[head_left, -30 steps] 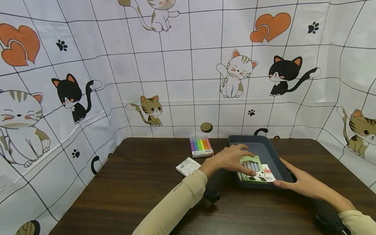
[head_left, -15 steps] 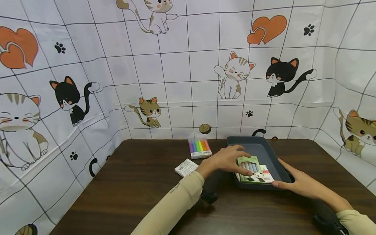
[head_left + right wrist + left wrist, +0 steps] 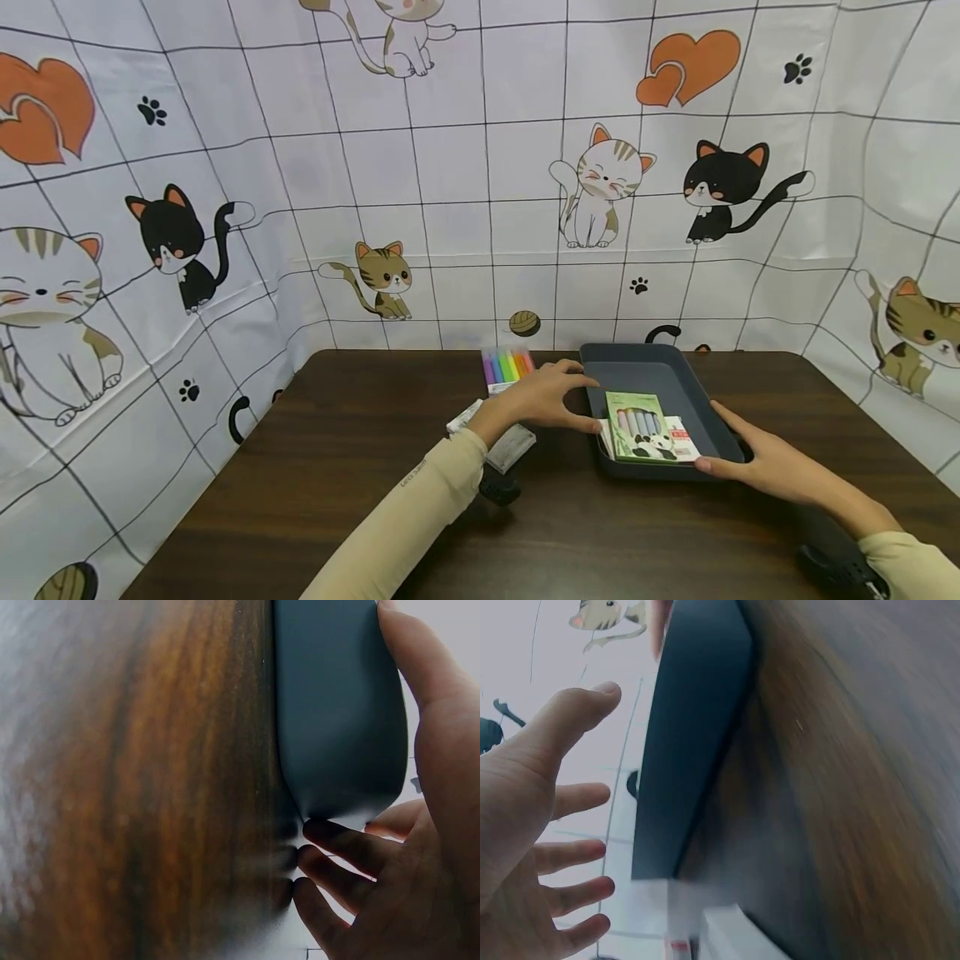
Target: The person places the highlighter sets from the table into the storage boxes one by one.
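Observation:
My left hand (image 3: 547, 398) is over the table at the left side of a dark grey rectangular tray (image 3: 637, 367). Nothing is in its grasp; in the left wrist view the fingers and thumb of the left hand (image 3: 551, 847) are spread beside the tray wall (image 3: 694, 742). A green box (image 3: 636, 427) printed with coloured sticks and a panda lies inside the tray's front part, overlapping a white and red box (image 3: 681, 440). At the front right corner my right hand (image 3: 772, 462) holds the tray, thumb on the rim and fingers along the outer side.
A clear pack of coloured markers (image 3: 506, 367) lies at the back, left of the tray. Nearer, a white box (image 3: 463, 417) and a greyish flat pack (image 3: 512, 448) show either side of my left wrist. A cat-print cloth (image 3: 450, 167) hangs behind the brown table (image 3: 337, 467).
My left hand has drawn back leftward off the green box, which stays inside the tray. The greyish pack now shows beside the left wrist. My right hand keeps its hold on the tray.

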{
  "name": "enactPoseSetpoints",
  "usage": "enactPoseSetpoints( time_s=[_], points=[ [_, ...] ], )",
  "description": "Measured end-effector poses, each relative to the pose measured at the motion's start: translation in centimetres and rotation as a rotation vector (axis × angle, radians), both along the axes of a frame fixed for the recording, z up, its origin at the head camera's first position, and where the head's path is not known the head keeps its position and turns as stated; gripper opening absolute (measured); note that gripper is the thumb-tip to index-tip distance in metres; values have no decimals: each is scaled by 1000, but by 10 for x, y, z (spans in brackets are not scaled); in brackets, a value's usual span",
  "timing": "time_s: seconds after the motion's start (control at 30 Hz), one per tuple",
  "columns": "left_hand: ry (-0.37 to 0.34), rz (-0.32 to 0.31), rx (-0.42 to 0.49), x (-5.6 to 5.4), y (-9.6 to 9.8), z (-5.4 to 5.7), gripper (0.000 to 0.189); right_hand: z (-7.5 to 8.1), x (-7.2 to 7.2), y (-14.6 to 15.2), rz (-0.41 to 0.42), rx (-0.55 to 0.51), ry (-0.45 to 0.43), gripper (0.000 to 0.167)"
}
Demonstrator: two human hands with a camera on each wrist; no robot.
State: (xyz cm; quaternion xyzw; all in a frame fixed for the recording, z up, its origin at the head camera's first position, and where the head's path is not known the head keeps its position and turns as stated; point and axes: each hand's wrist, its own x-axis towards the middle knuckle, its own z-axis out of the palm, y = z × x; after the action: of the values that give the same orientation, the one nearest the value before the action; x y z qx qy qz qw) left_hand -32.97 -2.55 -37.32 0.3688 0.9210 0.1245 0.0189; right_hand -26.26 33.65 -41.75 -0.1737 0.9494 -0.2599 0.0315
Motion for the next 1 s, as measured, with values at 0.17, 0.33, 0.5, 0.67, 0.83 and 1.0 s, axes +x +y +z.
enactPoseSetpoints(
  time_s=[0.17, 0.33, 0.5, 0.67, 0.83, 1.0],
  points=[
    [3, 1, 0, 0, -20, -5, 75, -1, 1, 0, -5, 9, 2, 101],
    [-7, 21, 10, 2, -30, -6, 76, -2, 1, 1, -14, 12, 1, 102],
    [1, 25, 6, 3, -30, -7, 77, -1, 1, 0, -20, 18, -2, 102],
    [0, 45, 7, 4, -31, -10, 77, 0, 0, -3, -10, 6, 0, 102],
    [7, 61, 15, 6, -35, -12, 77, 0, 0, -3, -12, 16, 0, 102],
    [17, 49, 14, 7, -43, -13, 77, 0, -1, -1, -5, 16, 9, 102]
  ],
)
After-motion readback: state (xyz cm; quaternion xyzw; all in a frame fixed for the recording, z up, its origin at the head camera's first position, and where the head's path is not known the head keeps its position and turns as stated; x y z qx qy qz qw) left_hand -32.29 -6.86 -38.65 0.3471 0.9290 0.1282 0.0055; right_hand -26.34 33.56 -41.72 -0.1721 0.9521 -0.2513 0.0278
